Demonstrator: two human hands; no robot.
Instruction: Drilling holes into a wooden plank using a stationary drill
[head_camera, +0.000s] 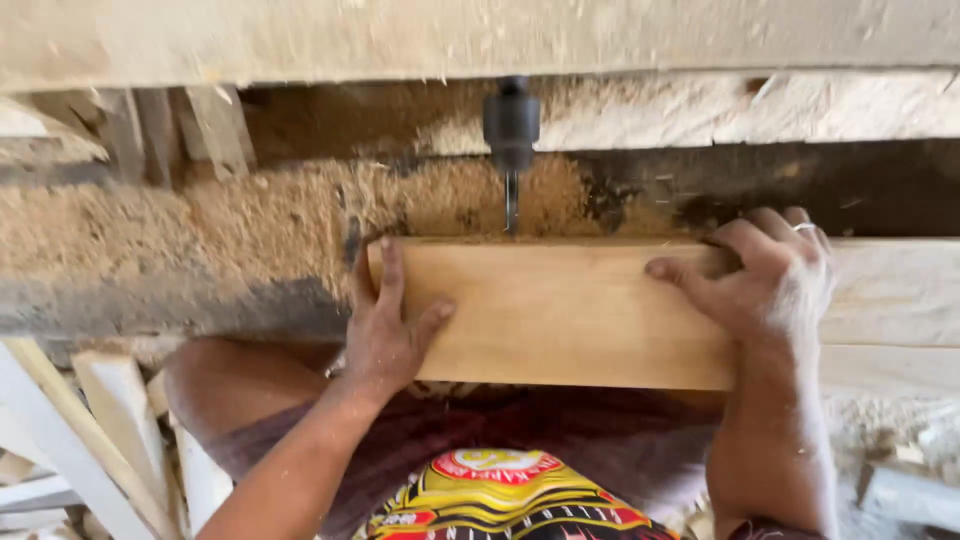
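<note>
We note a heavy pale beam (480, 40) running across the top of view, with a sawdust-covered desk (250, 230) beneath it. On that surface lies a tan wooden board (560, 315), its long axis running left to right in front of us, its far edge touching or just short of the drill bit (511, 200), which hangs vertically from a dark chuck (511, 125); we cannot tell which. The bit meets that edge nearer our left hand (385, 335) than our right hand (770, 275). The left hand lies flat, fingers spread, pressing on the board's left end. The right hand is curled over the far edge at the right end, gripping the board. Pale offcuts (110, 430) lie lower left.
</note>
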